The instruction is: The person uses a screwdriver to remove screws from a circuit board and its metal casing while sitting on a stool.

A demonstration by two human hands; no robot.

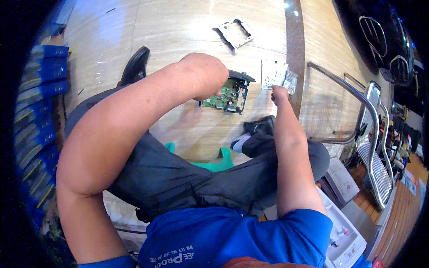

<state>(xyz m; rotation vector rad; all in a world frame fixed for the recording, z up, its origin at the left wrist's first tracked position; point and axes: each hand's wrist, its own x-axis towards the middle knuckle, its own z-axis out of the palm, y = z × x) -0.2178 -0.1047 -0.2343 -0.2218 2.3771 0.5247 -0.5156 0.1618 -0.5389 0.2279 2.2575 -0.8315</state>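
In the head view, the left hand [206, 77] reaches down at the centre of the frame onto a green circuit board [225, 94] with a black frame at its upper edge, lying on the pale wooden floor [178, 27]. The fingers are hidden under the knuckles, so I cannot tell whether they are clamped on the board or only resting on it. Right of centre, the right hand [279, 94] is curled into a fist, fingers together, touching a small white panel [274, 73]. The board looks light, stiff and fragile; its bare edges seem the safest hold. An empty metal bracket [236, 31] lies apart at upper centre. No containers show.
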